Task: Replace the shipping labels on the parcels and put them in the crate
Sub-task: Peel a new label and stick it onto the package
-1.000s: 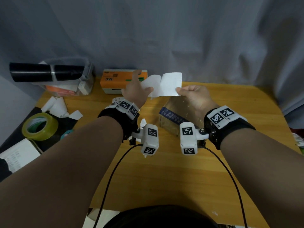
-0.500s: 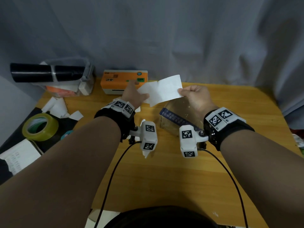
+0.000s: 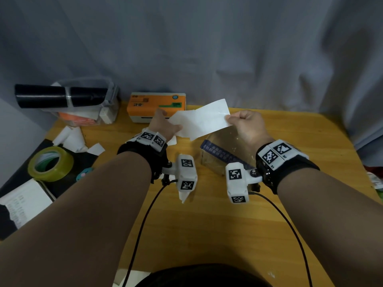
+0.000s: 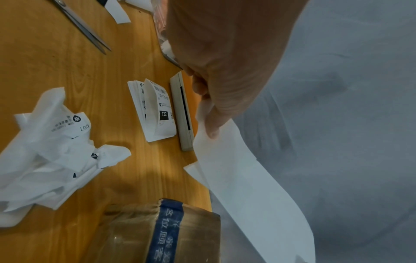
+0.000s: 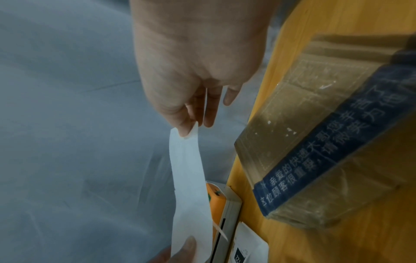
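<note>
**Label held taut above the parcel**

From the head view, your left hand (image 3: 163, 126) and right hand (image 3: 247, 126) each pinch one end of a white label (image 3: 202, 120), keeping it stretched in the air so it likely won't curl or stick to itself. It hangs over the far part of the desk (image 3: 207, 224), above the parcel (image 3: 219, 154), a taped carton with a blue strip that lies near the desk's middle. The orange label printer (image 3: 156, 106) stands at the far edge behind your left hand. A tape roll (image 3: 50, 163) and paper scraps (image 3: 72, 138) crowd the left edge. No crate is clearly identifiable.

From the left wrist, the left grip is a narrow pinch: your thumb lies on the label's end (image 4: 236, 169). Below it, a stack of printed labels (image 4: 155, 108) lies just beside the printer's slot (image 4: 183, 110). Crumpled old backing (image 4: 54, 151) and scissors (image 4: 83, 28) lie further along the desk; the parcel's corner (image 4: 157, 234) is near the label's lower run.

From the right wrist, the right grip pinches the other end (image 5: 186, 160) between thumb and fingers. The parcel's top face (image 5: 315, 115) lies bare beside the label, with nothing on it to block sticking.
</note>
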Tool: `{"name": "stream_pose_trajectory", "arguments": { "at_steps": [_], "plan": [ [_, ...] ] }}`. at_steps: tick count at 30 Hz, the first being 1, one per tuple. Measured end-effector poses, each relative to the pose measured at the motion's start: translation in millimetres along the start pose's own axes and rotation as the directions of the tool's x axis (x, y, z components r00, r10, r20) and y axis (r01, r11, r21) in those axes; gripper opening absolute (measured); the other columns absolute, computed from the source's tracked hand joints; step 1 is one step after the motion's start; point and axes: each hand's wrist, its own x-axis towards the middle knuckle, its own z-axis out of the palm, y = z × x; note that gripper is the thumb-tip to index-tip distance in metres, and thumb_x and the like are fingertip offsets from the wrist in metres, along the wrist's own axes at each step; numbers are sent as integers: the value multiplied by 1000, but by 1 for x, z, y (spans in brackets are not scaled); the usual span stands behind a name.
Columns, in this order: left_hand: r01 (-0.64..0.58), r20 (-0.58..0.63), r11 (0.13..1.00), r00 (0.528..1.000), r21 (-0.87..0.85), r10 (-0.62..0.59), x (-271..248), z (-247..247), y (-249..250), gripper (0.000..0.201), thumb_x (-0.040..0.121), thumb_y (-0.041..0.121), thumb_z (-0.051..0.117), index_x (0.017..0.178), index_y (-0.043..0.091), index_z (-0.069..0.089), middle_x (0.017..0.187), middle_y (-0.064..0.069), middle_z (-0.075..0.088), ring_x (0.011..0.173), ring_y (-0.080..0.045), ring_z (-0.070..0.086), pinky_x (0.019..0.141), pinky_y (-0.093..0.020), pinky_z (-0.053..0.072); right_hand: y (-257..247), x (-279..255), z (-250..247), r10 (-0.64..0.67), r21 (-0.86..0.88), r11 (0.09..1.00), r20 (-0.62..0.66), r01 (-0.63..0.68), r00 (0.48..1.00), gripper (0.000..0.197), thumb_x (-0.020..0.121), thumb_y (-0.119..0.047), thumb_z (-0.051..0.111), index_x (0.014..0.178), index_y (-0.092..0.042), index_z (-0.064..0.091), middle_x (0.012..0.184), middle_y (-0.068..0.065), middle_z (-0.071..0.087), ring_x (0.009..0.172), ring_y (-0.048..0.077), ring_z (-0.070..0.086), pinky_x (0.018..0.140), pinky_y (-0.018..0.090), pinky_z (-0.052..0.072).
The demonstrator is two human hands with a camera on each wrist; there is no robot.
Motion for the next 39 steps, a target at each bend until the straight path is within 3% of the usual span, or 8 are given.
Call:
{"name": "stream_pose_trajectory", "arguments": {
  "at_steps": [6,10,16,22,29,33,36,39],
  "plan": [
    [-69,88,996,993,-47,73,-1,-8,3,34,88,27,62,106,-3,63,104,-18,67,98,-34,62,91,-49,49,-2,5,-8,-63,29,998,27,62,998,13,88,-11,64,101,-10,62,86,3,63,76,12,60,73,21,48],
    [-68,113,987,990,-144,84,-4,-8,11,34,94,33,53,102,1,61,82,-8,58,74,-21,53,68,-30,43,-6,6,-11,-151,61,987,53,147,987,33,87,5,55,106,-20,47,80,3,62,71,17,59,67,28,48],
    [-78,62,975,994,-210,92,-5,-6,21,37,93,34,54,101,-1,61,90,-12,60,82,-25,57,75,-37,48,-9,4,-15,-198,132,971,-11,198,980,46,82,10,52,110,-26,44,82,0,52,68,14,54,57,18,46],
    [-90,-27,991,996,-100,88,-9,-9,20,45,90,32,57,120,-2,53,118,-18,59,110,-32,56,97,-46,46,-11,4,-14,-184,189,966,23,176,983,36,80,10,58,93,-24,62,88,3,54,78,16,54,81,34,50],
    [-116,-85,981,991,-155,104,-20,-9,19,21,92,27,55,96,7,54,89,-8,58,90,-27,58,83,-42,49,-6,0,-21,-151,177,975,86,134,985,18,86,-4,63,91,-19,71,96,2,66,83,12,56,86,26,50],
    [-128,-114,986,987,-103,116,-27,-7,19,23,91,27,56,96,5,55,85,-6,56,84,-25,54,79,-40,47,-5,-4,-25,-86,220,973,86,65,993,14,88,-27,63,89,-17,73,101,4,70,97,22,63,95,40,50],
    [-129,-134,987,984,-97,115,-35,-4,18,24,90,25,58,96,2,58,76,-4,52,80,-24,51,72,-33,41,-2,-8,-28,-118,199,974,58,104,991,30,92,-40,57,92,-15,72,98,0,70,90,12,63,83,21,51],
    [-114,-153,989,983,-91,99,-39,0,14,29,88,29,60,100,3,62,94,-13,65,91,-30,60,83,-39,50,0,-13,-27,-186,210,962,28,176,982,17,88,-15,66,100,-4,68,81,-1,64,65,3,55,59,8,46]
  ]
}}
